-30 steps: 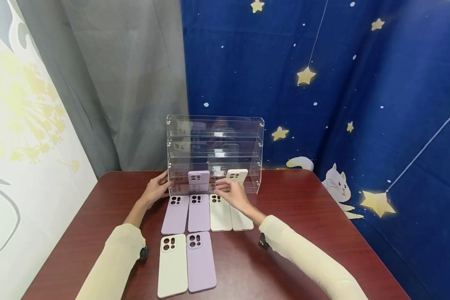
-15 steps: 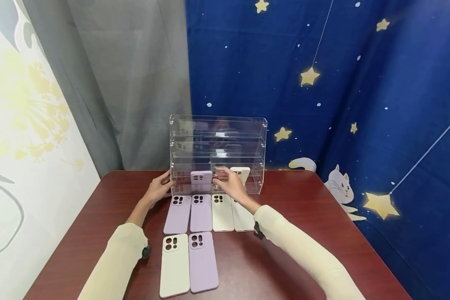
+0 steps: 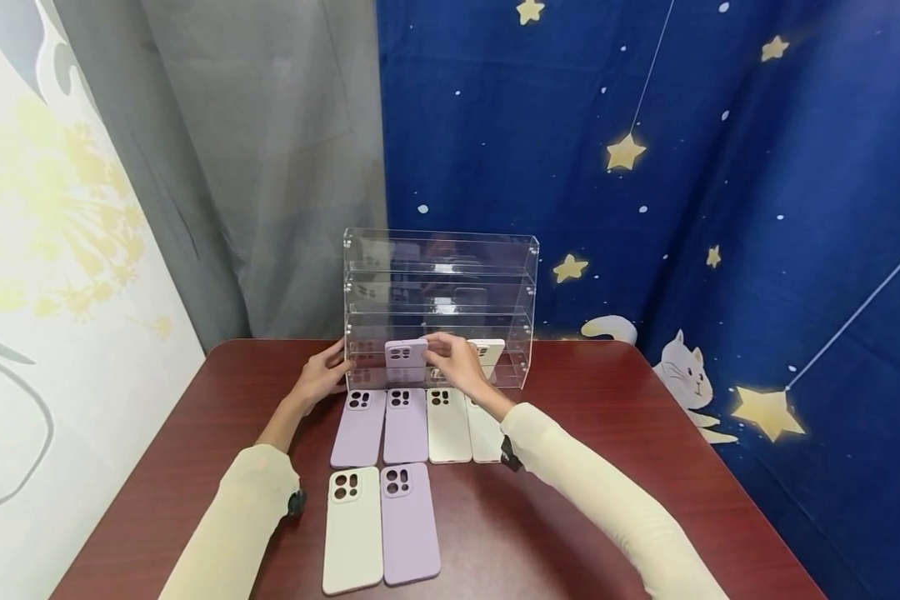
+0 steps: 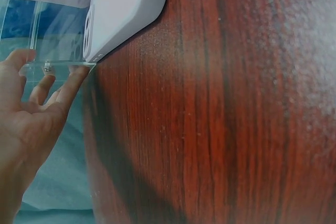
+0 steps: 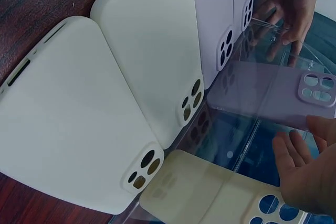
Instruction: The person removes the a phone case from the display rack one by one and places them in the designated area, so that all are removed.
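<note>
A clear acrylic display rack [image 3: 442, 275] with stepped shelves stands at the table's back. My left hand [image 3: 322, 377] holds its left side; in the left wrist view my fingers [image 4: 79, 72] touch the side panel. A lilac phone case [image 3: 406, 360] stands upright on the bottom shelf. My right hand [image 3: 457, 367] is at that case's right edge, a fingertip touching or very near it, fingers loosely bent. A cream phone case [image 3: 493, 354] stands further right on this shelf, partly hidden behind my right hand.
A row of lilac [image 3: 358, 429] and cream phone cases [image 3: 448, 427] lies before the rack. Nearer me, another cream case [image 3: 352, 529] and lilac case [image 3: 410, 525] lie side by side on the table [image 3: 570, 500]. Curtains hang behind.
My right hand has moved left and slightly up from before the cream case to the standing lilac case's right edge. My left hand stays on the rack. The view has shifted slightly.
</note>
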The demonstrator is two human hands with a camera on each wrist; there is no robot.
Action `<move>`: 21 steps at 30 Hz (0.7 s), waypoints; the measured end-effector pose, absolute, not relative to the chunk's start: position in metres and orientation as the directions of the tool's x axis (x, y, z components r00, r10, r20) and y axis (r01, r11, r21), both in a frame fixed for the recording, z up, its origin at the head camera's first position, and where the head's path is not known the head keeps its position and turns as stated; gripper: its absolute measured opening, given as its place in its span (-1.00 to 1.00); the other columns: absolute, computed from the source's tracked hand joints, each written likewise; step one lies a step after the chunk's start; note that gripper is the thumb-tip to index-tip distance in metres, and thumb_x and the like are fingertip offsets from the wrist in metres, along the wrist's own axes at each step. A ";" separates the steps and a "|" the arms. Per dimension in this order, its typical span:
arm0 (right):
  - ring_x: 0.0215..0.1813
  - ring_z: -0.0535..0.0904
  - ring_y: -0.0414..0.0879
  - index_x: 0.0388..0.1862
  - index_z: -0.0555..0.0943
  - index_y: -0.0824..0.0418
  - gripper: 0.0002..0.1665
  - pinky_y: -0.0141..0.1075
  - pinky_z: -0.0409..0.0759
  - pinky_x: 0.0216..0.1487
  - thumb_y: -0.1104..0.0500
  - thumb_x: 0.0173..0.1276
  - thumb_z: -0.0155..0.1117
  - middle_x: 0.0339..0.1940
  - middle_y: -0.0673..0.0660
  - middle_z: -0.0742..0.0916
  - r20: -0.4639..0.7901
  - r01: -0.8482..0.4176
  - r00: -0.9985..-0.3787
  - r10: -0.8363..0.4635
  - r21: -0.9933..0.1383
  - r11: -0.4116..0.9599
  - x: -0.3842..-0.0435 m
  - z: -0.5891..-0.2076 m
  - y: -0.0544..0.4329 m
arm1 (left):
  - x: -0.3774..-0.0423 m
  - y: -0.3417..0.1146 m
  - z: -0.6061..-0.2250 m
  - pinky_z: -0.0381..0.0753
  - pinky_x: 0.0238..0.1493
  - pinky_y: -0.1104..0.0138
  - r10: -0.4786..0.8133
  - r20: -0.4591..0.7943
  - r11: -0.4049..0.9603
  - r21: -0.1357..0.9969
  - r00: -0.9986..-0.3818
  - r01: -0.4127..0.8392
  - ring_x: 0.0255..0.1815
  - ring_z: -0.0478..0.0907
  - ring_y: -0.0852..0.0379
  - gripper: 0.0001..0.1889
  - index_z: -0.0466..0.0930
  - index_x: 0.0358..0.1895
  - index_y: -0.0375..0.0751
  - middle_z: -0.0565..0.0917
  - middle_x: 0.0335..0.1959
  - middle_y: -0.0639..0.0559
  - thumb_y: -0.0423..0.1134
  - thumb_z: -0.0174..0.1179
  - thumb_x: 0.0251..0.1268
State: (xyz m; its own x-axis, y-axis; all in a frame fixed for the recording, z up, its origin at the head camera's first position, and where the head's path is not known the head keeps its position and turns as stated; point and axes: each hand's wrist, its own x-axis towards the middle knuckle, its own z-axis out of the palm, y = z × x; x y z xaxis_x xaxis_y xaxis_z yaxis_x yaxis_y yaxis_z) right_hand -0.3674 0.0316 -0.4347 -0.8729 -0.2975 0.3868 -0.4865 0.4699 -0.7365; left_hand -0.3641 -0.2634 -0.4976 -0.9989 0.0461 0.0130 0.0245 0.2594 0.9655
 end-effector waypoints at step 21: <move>-0.06 0.82 0.05 0.10 0.74 0.27 -0.70 -0.33 0.78 -0.03 0.32 0.40 0.43 -0.09 0.24 0.84 0.455 -0.540 -0.842 -0.291 -0.724 0.430 -0.355 -0.407 0.046 | -0.361 -0.267 -0.494 0.63 0.22 -0.11 0.105 -0.002 0.230 0.973 -0.994 0.023 0.46 0.39 -0.34 -0.21 -0.08 0.72 0.02 0.18 0.62 -0.32 -0.23 0.16 0.60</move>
